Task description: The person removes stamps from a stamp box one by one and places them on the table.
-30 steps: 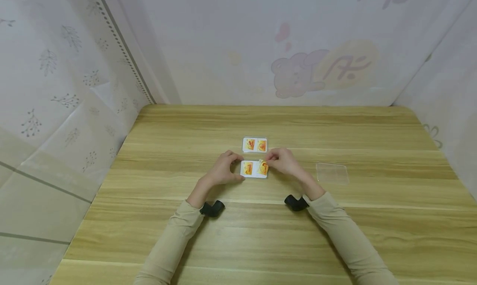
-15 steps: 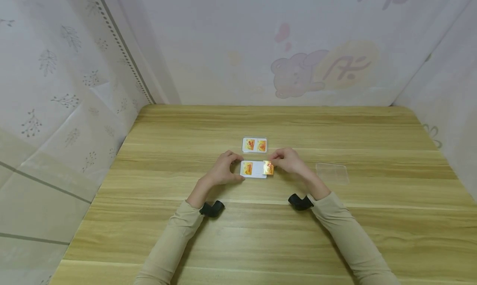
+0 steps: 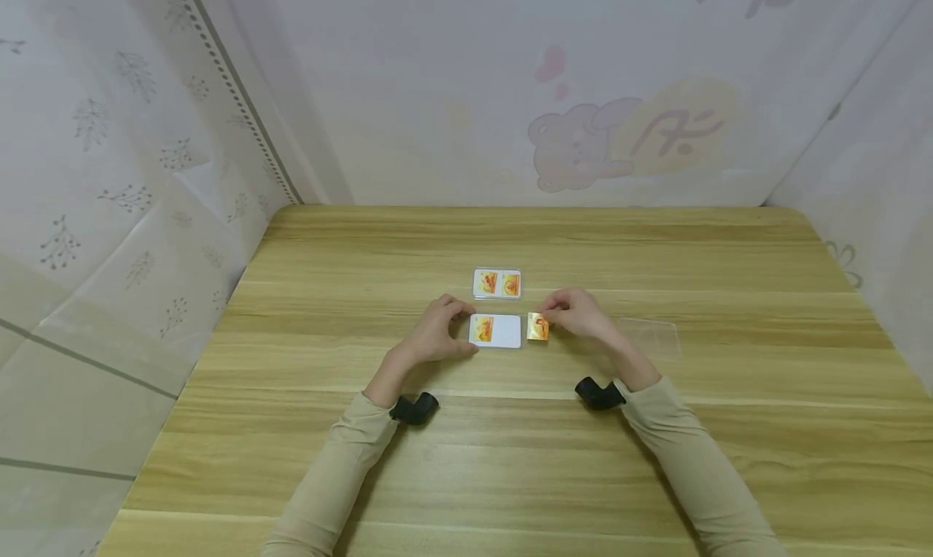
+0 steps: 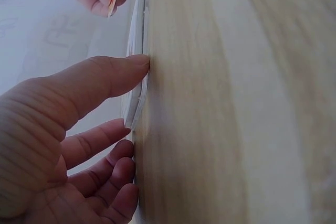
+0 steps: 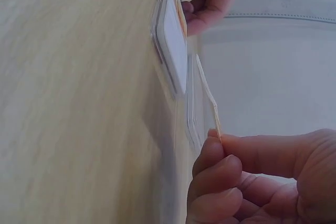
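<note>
In the head view, my left hand [image 3: 432,336] grips the left end of a flat white card case [image 3: 508,331] between thumb and index finger. An orange-yellow picture covers the case's left half; its right half is plain white. My right hand [image 3: 581,315] pinches a small orange-yellow stamp-like paper [image 3: 538,327], just right of the case. The right wrist view shows this thin paper [image 5: 212,100] edge-on and slightly bent, between thumb and fingers. From the left wrist, the case [image 4: 137,35] lies low on the table with the thumb on its near edge.
A similar clear case [image 3: 497,283] with two orange pictures lies just beyond the first. Right of my right hand, a transparent plastic sheet [image 3: 649,338] lies flat on the wooden table [image 3: 466,460]. Black pieces [image 3: 415,409] sit at both wrists. Printed curtains stand behind and beside.
My right hand has drawn the stamp-like paper rightward off the case, baring the white right half. The left hand stays in place on the case.
</note>
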`<action>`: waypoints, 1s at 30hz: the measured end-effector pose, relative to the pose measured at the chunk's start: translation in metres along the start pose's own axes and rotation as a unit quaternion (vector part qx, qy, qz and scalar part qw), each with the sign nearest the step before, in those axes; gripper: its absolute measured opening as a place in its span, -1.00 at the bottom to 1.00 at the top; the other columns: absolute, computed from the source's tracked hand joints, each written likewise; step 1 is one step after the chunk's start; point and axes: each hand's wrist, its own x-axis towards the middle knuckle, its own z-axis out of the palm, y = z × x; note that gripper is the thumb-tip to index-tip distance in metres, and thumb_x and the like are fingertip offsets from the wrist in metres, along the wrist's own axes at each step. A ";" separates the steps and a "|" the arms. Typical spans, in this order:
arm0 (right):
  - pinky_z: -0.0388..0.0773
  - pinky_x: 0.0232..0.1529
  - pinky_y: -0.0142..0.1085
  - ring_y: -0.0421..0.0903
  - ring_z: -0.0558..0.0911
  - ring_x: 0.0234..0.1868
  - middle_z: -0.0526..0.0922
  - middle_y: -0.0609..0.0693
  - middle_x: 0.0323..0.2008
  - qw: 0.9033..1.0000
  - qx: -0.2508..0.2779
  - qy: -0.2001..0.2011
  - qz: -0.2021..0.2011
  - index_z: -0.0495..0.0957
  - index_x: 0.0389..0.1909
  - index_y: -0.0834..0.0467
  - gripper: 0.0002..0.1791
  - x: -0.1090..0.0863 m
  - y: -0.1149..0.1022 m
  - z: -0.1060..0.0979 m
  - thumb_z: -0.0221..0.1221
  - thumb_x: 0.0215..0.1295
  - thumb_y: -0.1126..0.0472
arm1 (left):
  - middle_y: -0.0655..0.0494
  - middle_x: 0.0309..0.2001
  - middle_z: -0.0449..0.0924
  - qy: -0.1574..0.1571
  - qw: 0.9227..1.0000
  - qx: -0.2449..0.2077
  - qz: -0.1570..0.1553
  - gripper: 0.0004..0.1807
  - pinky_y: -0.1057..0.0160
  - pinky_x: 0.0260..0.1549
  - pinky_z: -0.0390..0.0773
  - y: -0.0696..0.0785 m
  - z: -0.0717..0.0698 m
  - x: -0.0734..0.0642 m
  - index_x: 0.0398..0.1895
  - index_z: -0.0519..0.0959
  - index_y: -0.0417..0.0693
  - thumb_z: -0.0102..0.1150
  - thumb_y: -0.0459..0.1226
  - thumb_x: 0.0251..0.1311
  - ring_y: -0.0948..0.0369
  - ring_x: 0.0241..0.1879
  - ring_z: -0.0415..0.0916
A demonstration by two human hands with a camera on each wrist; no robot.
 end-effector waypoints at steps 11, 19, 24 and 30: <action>0.40 -0.36 -0.35 -0.14 0.46 -0.40 0.59 0.12 -0.41 1.000 -0.011 0.000 -0.007 0.56 -0.26 0.43 -0.83 -0.005 0.014 -0.010 0.10 0.24 0.38 | -0.12 -0.07 0.41 -0.004 1.000 0.000 -0.005 -0.41 0.05 0.03 0.37 0.000 0.000 0.000 0.02 0.49 -0.31 0.44 -0.31 -0.15 0.01 -0.03 0.33; 0.37 -0.34 -0.35 -0.16 0.42 -0.39 0.59 0.12 -0.40 1.000 0.000 0.005 -0.009 0.56 -0.26 0.44 -0.82 -0.009 0.018 -0.016 0.10 0.24 0.38 | -0.14 -0.08 0.41 -0.004 1.000 0.001 0.003 -0.41 0.04 0.02 0.37 -0.001 0.000 0.000 0.02 0.48 -0.34 0.44 -0.32 -0.14 -0.01 -0.04 0.33; 0.37 -0.31 -0.34 -0.15 0.42 -0.37 0.59 0.15 -0.38 1.000 0.001 0.003 -0.010 0.56 -0.24 0.45 -0.82 -0.012 0.021 -0.019 0.09 0.25 0.39 | -0.14 -0.08 0.41 -0.004 1.000 0.001 0.006 -0.41 0.04 0.03 0.36 -0.002 0.000 0.000 0.01 0.48 -0.34 0.45 -0.32 -0.15 -0.01 -0.04 0.33; 0.37 -0.32 -0.32 -0.11 0.41 -0.35 0.58 0.12 -0.35 1.000 0.000 0.001 0.006 0.56 -0.21 0.41 -0.82 -0.015 0.024 -0.024 0.06 0.28 0.38 | -0.13 -0.08 0.42 -0.003 1.000 0.004 0.009 -0.41 0.04 0.02 0.37 -0.002 0.000 0.000 0.01 0.49 -0.33 0.45 -0.31 -0.15 0.00 -0.04 0.34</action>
